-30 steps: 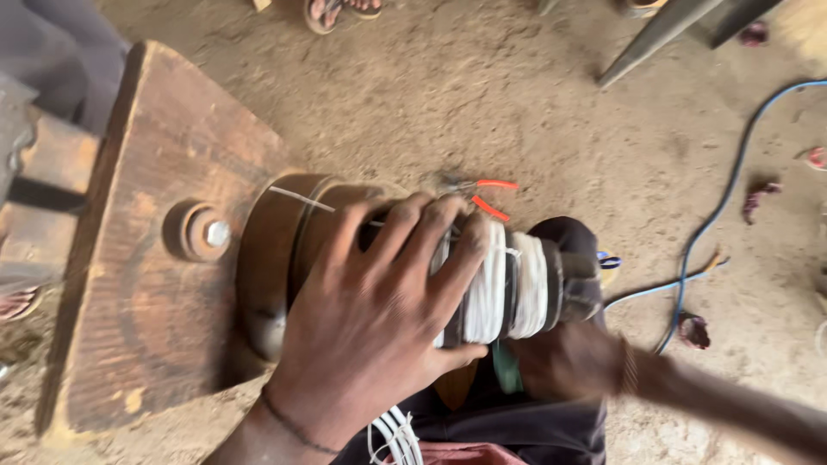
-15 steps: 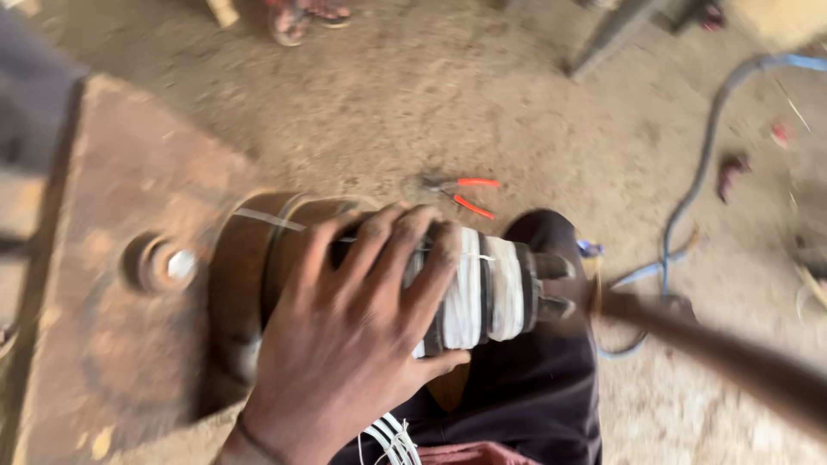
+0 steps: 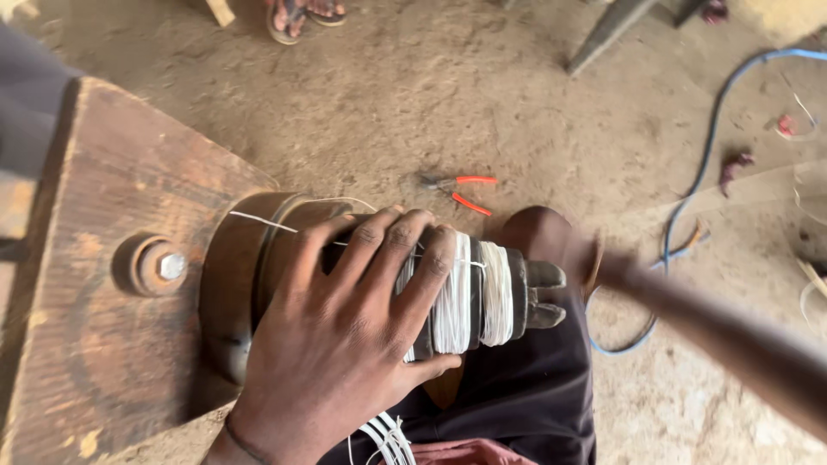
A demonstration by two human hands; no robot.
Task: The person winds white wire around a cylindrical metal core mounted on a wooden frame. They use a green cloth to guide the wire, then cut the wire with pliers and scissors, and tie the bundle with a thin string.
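While pliers [image 3: 458, 191] lie on dirt floor [image 3: 482, 95], left hand [image 3: 345, 344] covers spool [image 3: 465, 297]

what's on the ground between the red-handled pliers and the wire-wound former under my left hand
Nothing: the head view shows only bare dirt floor between the pliers and the wire-wound former, which the left hand rests on.

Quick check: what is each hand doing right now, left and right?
Left hand: fingers spread, palm pressed over the white wire coils on the dark winding former.
Right hand: only a blurred forearm shows; its grip cannot be told.
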